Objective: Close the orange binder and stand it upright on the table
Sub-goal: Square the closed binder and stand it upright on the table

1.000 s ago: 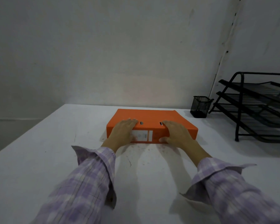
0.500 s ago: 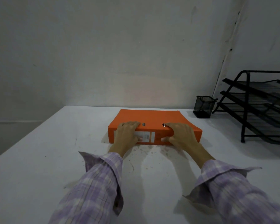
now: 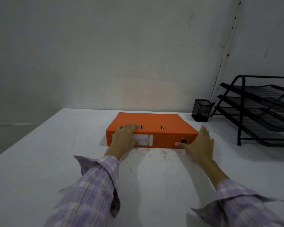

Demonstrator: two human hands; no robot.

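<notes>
The orange binder [image 3: 156, 123] lies flat and closed on the white table [image 3: 39, 161], its spine with a white label and a metal finger ring facing me. My left hand [image 3: 124, 138] rests over the spine's left part, fingers on the top cover and thumb against the label. My right hand [image 3: 198, 145] is at the binder's right near corner, fingers spread along the right end, thumb touching the spine below the ring.
A black mesh pen cup [image 3: 201, 110] stands at the back right by the wall. A black tiered wire paper tray [image 3: 259, 110] fills the right side. The table's left edge runs diagonally at the left.
My right hand has slid from the top of the spine to the binder's right near corner, uncovering the ring. The left hand has stayed put and the binder still lies flat.
</notes>
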